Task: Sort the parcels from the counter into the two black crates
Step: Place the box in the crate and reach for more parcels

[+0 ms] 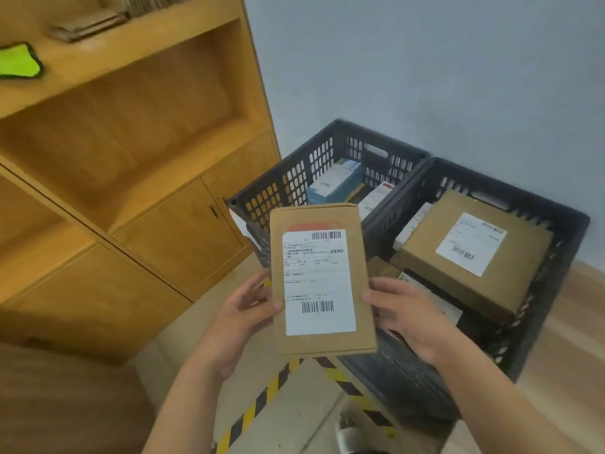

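I hold a flat brown cardboard parcel (322, 221) with a white shipping label upright in front of me, label facing me. My left hand (242, 317) grips its left edge and my right hand (406, 314) grips its right edge, thumbs on the front. Behind it stand two black crates side by side on the floor. The left crate (294, 172) holds a blue-white box (337, 180) and another white parcel. The right crate (556, 231) holds a large brown labelled box (474, 253) lying on several other parcels.
A wooden shelf unit with cabinet doors (176, 231) fills the left. A green cloth (18, 62) lies on an upper shelf. Yellow-black hazard tape (262, 398) marks the floor below my arms. A grey wall (425, 60) stands behind the crates.
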